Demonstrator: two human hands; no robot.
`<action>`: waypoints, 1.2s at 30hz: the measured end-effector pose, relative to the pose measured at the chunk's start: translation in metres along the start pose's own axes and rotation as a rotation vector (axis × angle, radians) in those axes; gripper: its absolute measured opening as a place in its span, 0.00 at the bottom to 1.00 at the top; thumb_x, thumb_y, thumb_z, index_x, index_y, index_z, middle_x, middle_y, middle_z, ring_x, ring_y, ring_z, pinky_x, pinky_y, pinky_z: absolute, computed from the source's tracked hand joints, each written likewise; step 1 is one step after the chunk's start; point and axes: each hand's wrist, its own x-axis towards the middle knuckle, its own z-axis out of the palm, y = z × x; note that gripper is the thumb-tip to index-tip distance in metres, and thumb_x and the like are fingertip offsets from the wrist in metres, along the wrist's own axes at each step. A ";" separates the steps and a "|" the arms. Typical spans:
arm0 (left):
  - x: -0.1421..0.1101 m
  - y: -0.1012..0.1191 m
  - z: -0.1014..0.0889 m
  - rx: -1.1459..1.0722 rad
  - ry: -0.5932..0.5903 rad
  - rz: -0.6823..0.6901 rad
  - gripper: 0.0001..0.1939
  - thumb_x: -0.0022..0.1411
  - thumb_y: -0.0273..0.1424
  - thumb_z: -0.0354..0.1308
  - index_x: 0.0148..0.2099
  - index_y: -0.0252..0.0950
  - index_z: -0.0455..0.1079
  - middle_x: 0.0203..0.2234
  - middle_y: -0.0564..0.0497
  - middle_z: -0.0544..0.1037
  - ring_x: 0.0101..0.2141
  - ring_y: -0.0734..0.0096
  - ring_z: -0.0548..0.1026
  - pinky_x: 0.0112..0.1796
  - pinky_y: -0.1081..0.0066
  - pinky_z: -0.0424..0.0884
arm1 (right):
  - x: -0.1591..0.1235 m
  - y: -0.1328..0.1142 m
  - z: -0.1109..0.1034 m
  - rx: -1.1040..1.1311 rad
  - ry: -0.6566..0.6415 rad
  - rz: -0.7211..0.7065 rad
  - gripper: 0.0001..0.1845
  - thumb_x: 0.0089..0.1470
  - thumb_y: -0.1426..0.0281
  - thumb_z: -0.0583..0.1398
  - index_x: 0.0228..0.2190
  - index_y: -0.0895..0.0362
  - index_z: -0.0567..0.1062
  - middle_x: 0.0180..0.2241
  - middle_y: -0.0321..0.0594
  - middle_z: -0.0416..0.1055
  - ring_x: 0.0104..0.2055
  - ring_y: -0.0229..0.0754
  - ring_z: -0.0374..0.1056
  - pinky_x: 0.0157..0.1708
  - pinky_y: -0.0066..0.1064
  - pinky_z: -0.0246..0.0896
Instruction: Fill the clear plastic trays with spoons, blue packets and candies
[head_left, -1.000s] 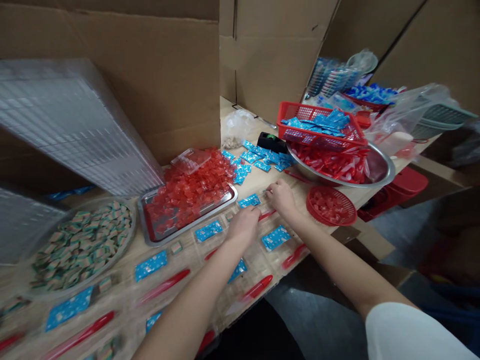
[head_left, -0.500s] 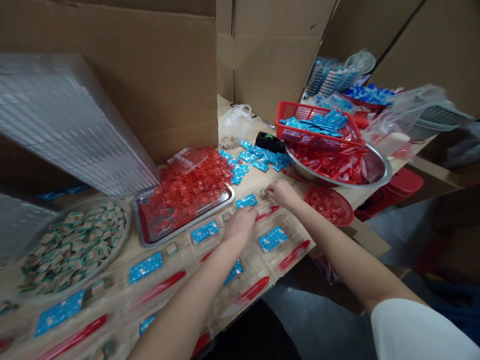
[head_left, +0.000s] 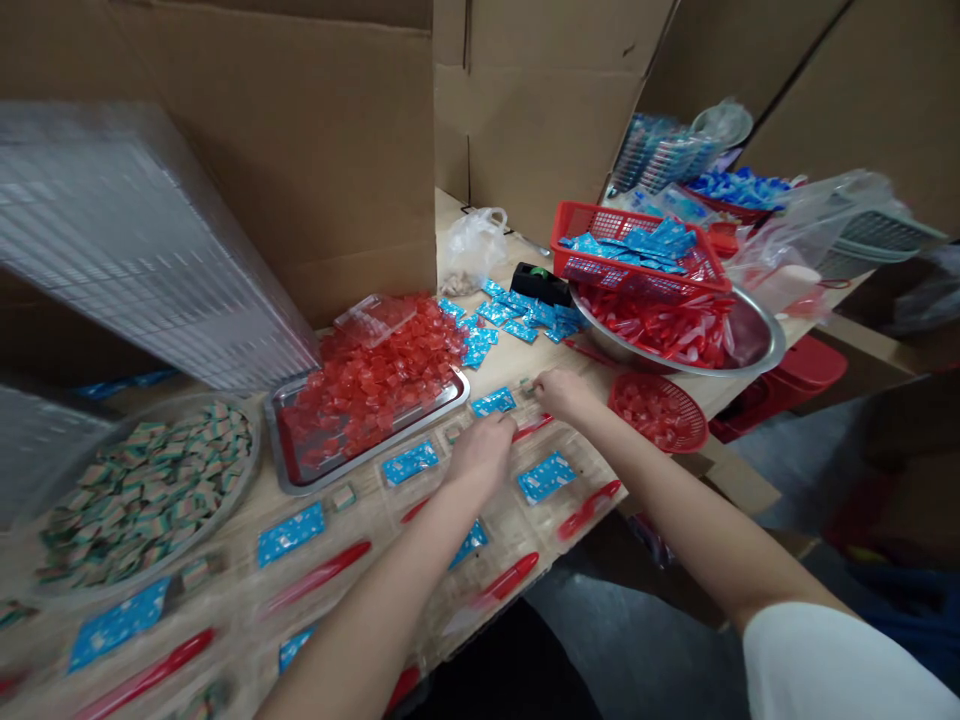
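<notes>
My left hand [head_left: 482,452] is closed, fingertips pressed together over the clear plastic trays on the table. What it pinches, if anything, is hidden. Close to its fingertips lies a red plastic stick with a pointed end [head_left: 534,428]. My right hand [head_left: 568,394] is also closed, at the far end of that stick beside a small striped block [head_left: 526,384]; I cannot make out anything between its fingers. Between and beyond the hands sits a blue printed packet [head_left: 493,402]. Another blue packet [head_left: 546,477] and a red stick [head_left: 589,509] lie in the tray nearer me.
A metal tray [head_left: 375,455] heaped with red pieces and a round bin of striped blocks [head_left: 150,490] stand left. Right are a red mesh basket [head_left: 694,425] and a steel bowl [head_left: 769,340] under a red basket [head_left: 574,262]. A tape dispenser [head_left: 541,285] sits behind.
My right hand has shifted very slightly toward me and to the right, down to the end of the red stick. My left hand stays nearly where it was.
</notes>
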 end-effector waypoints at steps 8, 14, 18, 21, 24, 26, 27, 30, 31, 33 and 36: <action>0.001 0.002 -0.006 0.005 -0.007 0.008 0.13 0.61 0.22 0.45 0.41 0.38 0.69 0.41 0.45 0.74 0.41 0.62 0.72 0.38 0.68 0.66 | 0.012 0.005 -0.014 -0.017 -0.012 0.083 0.15 0.52 0.70 0.55 0.32 0.62 0.80 0.34 0.53 0.77 0.35 0.46 0.72 0.30 0.28 0.58; 0.001 0.003 -0.006 0.004 -0.013 0.006 0.12 0.60 0.23 0.46 0.41 0.38 0.69 0.41 0.46 0.74 0.42 0.63 0.72 0.38 0.69 0.66 | 0.006 0.019 -0.013 -0.008 0.123 -0.076 0.11 0.51 0.74 0.56 0.35 0.60 0.78 0.35 0.47 0.75 0.38 0.43 0.69 0.36 0.27 0.56; 0.001 0.003 -0.004 0.019 -0.017 -0.003 0.14 0.60 0.22 0.44 0.41 0.38 0.69 0.41 0.46 0.74 0.41 0.64 0.72 0.39 0.70 0.65 | 0.010 0.017 -0.004 0.006 0.134 -0.251 0.10 0.52 0.71 0.59 0.37 0.59 0.77 0.36 0.45 0.73 0.40 0.41 0.66 0.40 0.26 0.54; 0.001 0.003 -0.004 0.025 -0.019 -0.010 0.15 0.61 0.22 0.43 0.41 0.38 0.69 0.41 0.47 0.74 0.41 0.64 0.72 0.38 0.70 0.65 | 0.014 0.017 -0.001 0.004 0.120 -0.332 0.08 0.52 0.73 0.58 0.34 0.59 0.77 0.35 0.47 0.72 0.40 0.42 0.66 0.41 0.28 0.53; 0.001 0.003 -0.004 0.026 -0.020 -0.013 0.14 0.62 0.23 0.43 0.42 0.39 0.69 0.41 0.47 0.74 0.41 0.64 0.72 0.39 0.70 0.65 | 0.016 0.023 -0.004 0.012 0.105 -0.370 0.09 0.50 0.76 0.58 0.33 0.59 0.78 0.35 0.47 0.72 0.40 0.42 0.66 0.40 0.27 0.53; 0.000 0.003 -0.004 0.026 -0.019 -0.007 0.14 0.62 0.23 0.43 0.42 0.39 0.69 0.41 0.47 0.74 0.41 0.65 0.72 0.39 0.70 0.65 | 0.017 0.028 -0.007 0.029 0.088 -0.372 0.10 0.49 0.76 0.59 0.34 0.58 0.78 0.33 0.44 0.74 0.38 0.40 0.67 0.37 0.25 0.54; 0.000 0.003 -0.005 0.027 -0.018 -0.003 0.14 0.62 0.23 0.43 0.42 0.39 0.69 0.41 0.47 0.74 0.41 0.65 0.72 0.39 0.70 0.65 | 0.018 0.031 -0.008 0.040 0.081 -0.364 0.10 0.49 0.76 0.59 0.35 0.58 0.77 0.32 0.42 0.74 0.36 0.39 0.67 0.35 0.24 0.54; 0.001 0.003 -0.005 0.032 -0.016 0.007 0.14 0.61 0.23 0.44 0.41 0.39 0.69 0.41 0.47 0.74 0.41 0.65 0.72 0.38 0.70 0.65 | 0.020 0.036 -0.007 0.069 0.086 -0.317 0.11 0.50 0.74 0.58 0.36 0.58 0.77 0.32 0.40 0.76 0.33 0.37 0.68 0.31 0.23 0.53; 0.001 0.004 -0.005 0.034 -0.017 0.008 0.14 0.61 0.23 0.44 0.41 0.39 0.69 0.40 0.47 0.74 0.40 0.64 0.72 0.37 0.70 0.65 | 0.020 0.036 -0.006 0.075 0.090 -0.300 0.09 0.50 0.73 0.58 0.34 0.58 0.77 0.32 0.40 0.76 0.33 0.37 0.68 0.30 0.23 0.53; 0.001 0.004 -0.005 0.039 -0.017 0.006 0.14 0.62 0.23 0.43 0.41 0.38 0.69 0.40 0.47 0.74 0.40 0.64 0.72 0.37 0.70 0.65 | 0.021 0.036 -0.002 0.083 0.095 -0.276 0.07 0.50 0.72 0.59 0.30 0.57 0.78 0.31 0.39 0.76 0.33 0.37 0.68 0.30 0.24 0.52; 0.001 0.004 -0.005 0.042 -0.014 0.006 0.14 0.62 0.24 0.42 0.41 0.38 0.69 0.40 0.47 0.74 0.40 0.63 0.72 0.36 0.69 0.65 | 0.023 0.035 0.000 0.099 0.100 -0.253 0.06 0.49 0.70 0.60 0.28 0.57 0.78 0.29 0.39 0.76 0.31 0.37 0.68 0.28 0.24 0.51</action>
